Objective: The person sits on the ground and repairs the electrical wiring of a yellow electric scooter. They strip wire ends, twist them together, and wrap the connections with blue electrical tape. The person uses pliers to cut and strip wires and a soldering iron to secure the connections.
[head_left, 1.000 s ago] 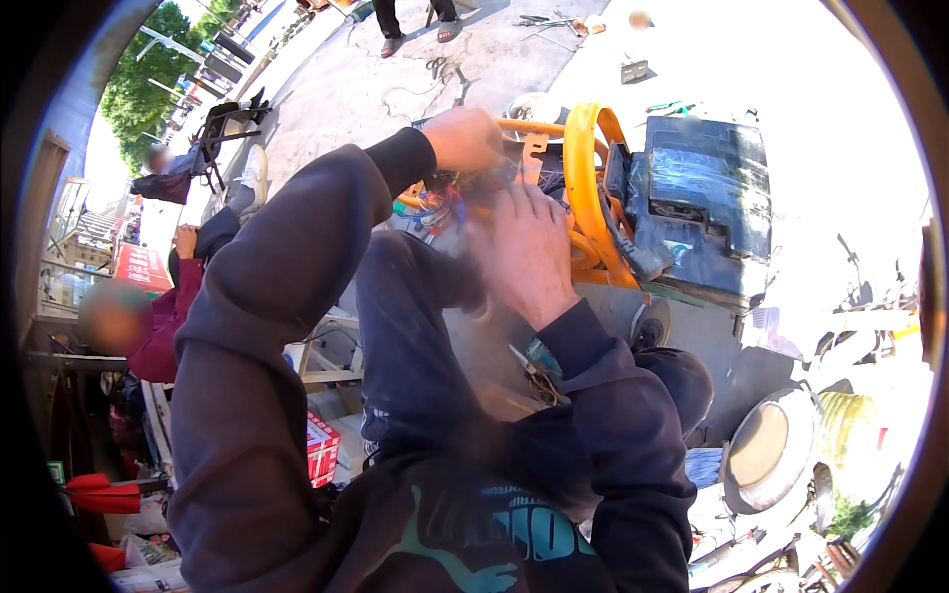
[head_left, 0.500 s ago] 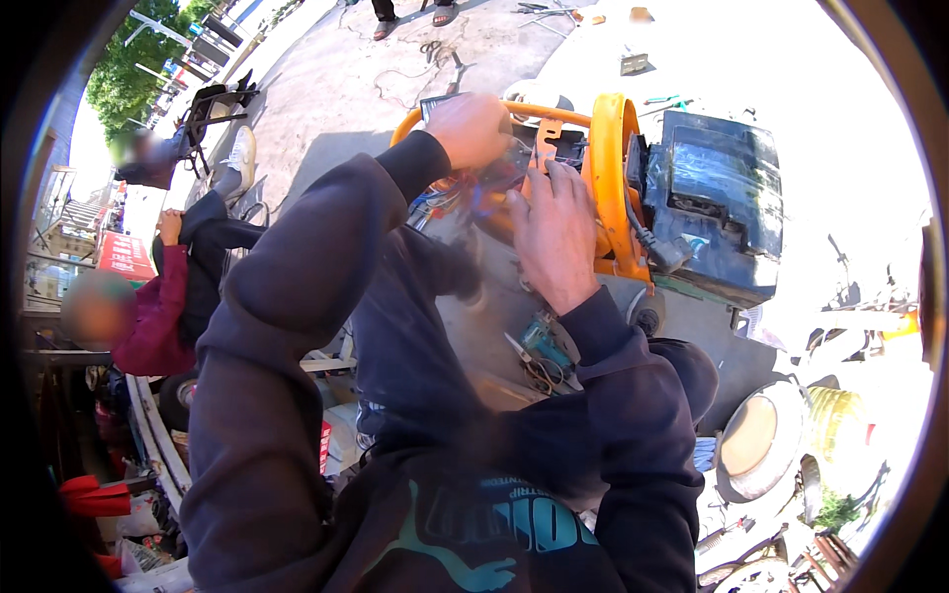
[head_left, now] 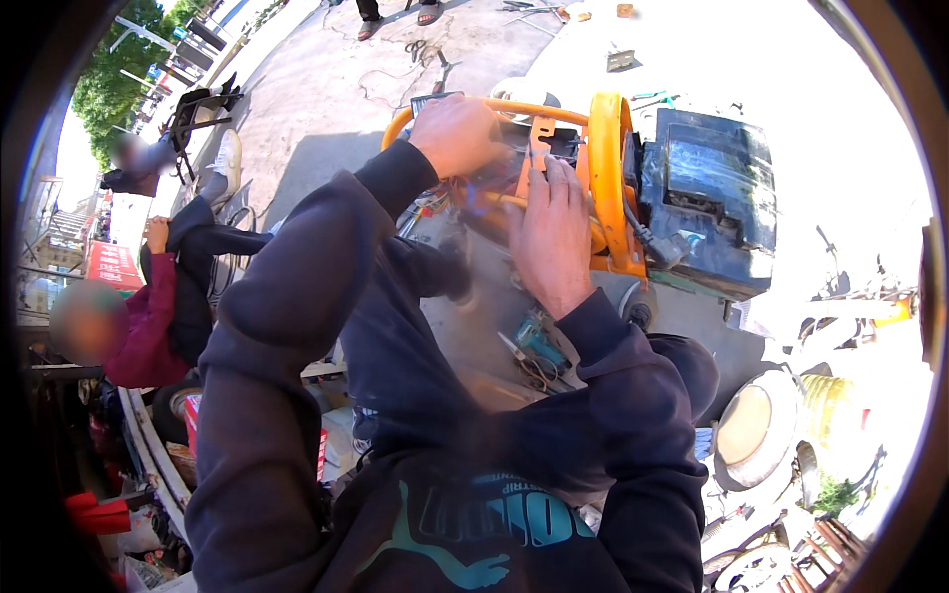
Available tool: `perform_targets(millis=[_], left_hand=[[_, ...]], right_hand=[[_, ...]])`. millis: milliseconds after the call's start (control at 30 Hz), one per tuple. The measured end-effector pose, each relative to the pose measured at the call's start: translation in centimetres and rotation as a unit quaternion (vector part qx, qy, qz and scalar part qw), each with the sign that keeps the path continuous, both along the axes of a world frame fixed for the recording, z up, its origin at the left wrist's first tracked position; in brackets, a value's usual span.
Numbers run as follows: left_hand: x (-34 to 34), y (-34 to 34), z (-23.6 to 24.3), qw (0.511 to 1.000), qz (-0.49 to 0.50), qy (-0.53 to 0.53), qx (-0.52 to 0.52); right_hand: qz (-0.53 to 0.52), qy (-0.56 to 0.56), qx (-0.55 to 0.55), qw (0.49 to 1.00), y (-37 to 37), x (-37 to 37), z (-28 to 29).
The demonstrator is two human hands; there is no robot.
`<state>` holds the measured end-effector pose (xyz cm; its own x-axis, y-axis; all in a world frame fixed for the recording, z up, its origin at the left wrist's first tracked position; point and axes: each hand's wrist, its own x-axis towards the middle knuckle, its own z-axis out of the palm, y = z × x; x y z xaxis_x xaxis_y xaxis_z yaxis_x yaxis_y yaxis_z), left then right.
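An orange tubular-framed machine (head_left: 618, 188) stands in front of me, with a black box (head_left: 714, 173) on its right side. My left hand (head_left: 460, 136) is over the machine's left part, close to the top tube. Its fingers curl downward, and what they hold, if anything, is hidden. Lying on the near side of the frame, my right hand (head_left: 556, 242) has its fingers stretched out toward an upright orange bracket (head_left: 538, 148) with slots. A loose bunch of coloured wires (head_left: 427, 206) hangs below my left wrist, partly blurred.
A teal power tool (head_left: 539, 341) and scissors (head_left: 516, 354) lie on the ground below my right hand. A hammer (head_left: 442, 71) is farther off. Seated at left is a person in a maroon sleeve (head_left: 158, 331). A round lidded container (head_left: 748, 425) stands at right.
The view has shifted slightly. My left hand stays at the machine's left part, and my right hand remains beside the bracket, its fingers slightly closer together.
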<state>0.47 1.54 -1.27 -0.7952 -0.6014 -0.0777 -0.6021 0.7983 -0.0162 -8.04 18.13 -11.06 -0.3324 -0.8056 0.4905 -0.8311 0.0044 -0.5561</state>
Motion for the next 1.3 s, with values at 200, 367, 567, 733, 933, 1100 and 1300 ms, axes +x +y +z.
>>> perform_targets(millis=[200,367,567,733,933,1100,1300], left_hand=[[3.4,2.5,0.9,0.947,-0.025,0.272,-0.172],[13.3,12.9,-0.6,0.904,-0.009,0.398,-0.159],[26.6,26.3,-9.4,0.957,0.087,0.269,0.068],[33.0,32.1,-11.1,0.905,0.236,0.329,0.133],[42.2,27.8,-13.6,0.843,0.449,0.295,0.026],[55.1,19.9,-16.7,0.756,0.617,0.173,-0.134],[59.3,18.5,-19.4,0.798,0.578,0.137,-0.103]], right_hand=[[0.007,0.050,0.013,0.999,0.7,-0.2,-0.7],[0.094,0.116,-0.061,0.987,1.3,1.6,-0.3],[0.377,0.087,-0.012,0.922,4.2,6.9,-2.8],[0.385,0.127,0.158,0.900,3.8,9.6,-9.1],[0.229,0.100,0.451,0.857,4.2,4.4,-19.2],[0.255,0.125,0.546,0.788,8.5,0.0,-24.7],[0.179,0.132,0.496,0.839,7.5,4.3,-17.4]])
